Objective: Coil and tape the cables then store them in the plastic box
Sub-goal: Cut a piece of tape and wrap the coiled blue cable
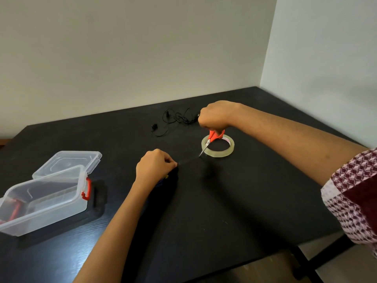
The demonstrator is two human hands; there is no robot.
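Standing open far to the left of the roll of clear adhesive tape (pixel 219 153), the transparent plastic box with red latches (pixel 47 199) has its lid (pixel 67 160) tipped back, probably so a finished bundle can drop straight in. Something red and dark lies inside, too blurred to name. Nearer the roll, on its left, the left hand (pixel 155 166) pinches the free end of a thin strip of clear tape (pixel 188 159) between thumb and fingertips, drawing it taut from the roll so the blades meet a tight line. A dark shape under that hand may be a coiled cable; I cannot tell. Behind the roll and to its left, a loose black thin cable (pixel 175 119) lies tangled on the black table (pixel 224 201), not yet coiled. Over the roll, the right hand (pixel 216 117) curls round the orange-handled scissors (pixel 211 137), tips down at the strip just beside the roll's left edge, which keeps waste short.
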